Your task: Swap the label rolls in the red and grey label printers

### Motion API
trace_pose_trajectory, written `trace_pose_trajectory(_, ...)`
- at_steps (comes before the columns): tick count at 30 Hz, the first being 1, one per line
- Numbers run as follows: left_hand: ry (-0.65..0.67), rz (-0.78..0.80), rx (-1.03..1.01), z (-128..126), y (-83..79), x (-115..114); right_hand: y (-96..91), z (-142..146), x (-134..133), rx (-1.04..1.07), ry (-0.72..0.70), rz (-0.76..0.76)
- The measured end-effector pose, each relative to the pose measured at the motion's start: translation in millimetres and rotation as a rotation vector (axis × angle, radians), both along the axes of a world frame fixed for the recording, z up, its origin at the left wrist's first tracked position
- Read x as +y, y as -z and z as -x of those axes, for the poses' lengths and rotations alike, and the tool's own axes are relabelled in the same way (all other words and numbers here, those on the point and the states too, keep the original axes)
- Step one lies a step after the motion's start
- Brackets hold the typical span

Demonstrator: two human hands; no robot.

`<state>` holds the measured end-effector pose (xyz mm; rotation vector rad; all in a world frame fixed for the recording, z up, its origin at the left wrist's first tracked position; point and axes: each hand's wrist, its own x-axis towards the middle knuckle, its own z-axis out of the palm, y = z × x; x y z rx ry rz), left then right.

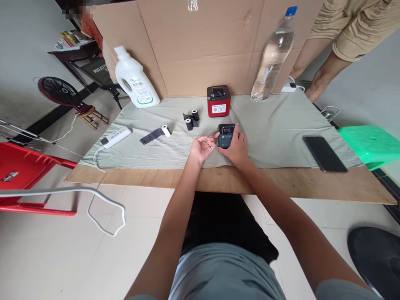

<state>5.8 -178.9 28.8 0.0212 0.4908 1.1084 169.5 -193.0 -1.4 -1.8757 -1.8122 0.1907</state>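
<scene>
A small dark receipt printer (225, 138) sits on the cloth near the table's front edge. My right hand (238, 145) grips it from the right, fingers along the side and thumb at the front. Palm up, my left hand (203, 148) lies at its left with loosely spread fingers; the fingertips reach the printer's left edge, and contact is hard to tell. Behind stands a red box-shaped device (218, 102) with a black top. To the left are black paper rolls (189, 123) and a white-cored roll (165, 131) with a dark strip unrolled.
A white detergent bottle (136, 81) and a tall water bottle (275, 58) stand before a cardboard panel (203, 50). A power strip (116, 136) lies left, a phone (324, 153) right. Beyond are a red chair (25, 175), a green stool (371, 143) and two other people.
</scene>
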Motion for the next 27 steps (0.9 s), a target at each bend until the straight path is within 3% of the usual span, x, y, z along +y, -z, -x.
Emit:
trace_pose_trajectory(19, 0.090, -0.096, 0.077, 8.9, -14.9, -12.2, 8.4, -1.7, 5.2, 0.001, -0.001, -0.045)
trace_pose_trajectory(27, 0.002, -0.071, 0.028, -16.5, -16.9, -24.0, 4.2, -1.2, 2.3, 0.033, -0.021, -0.038)
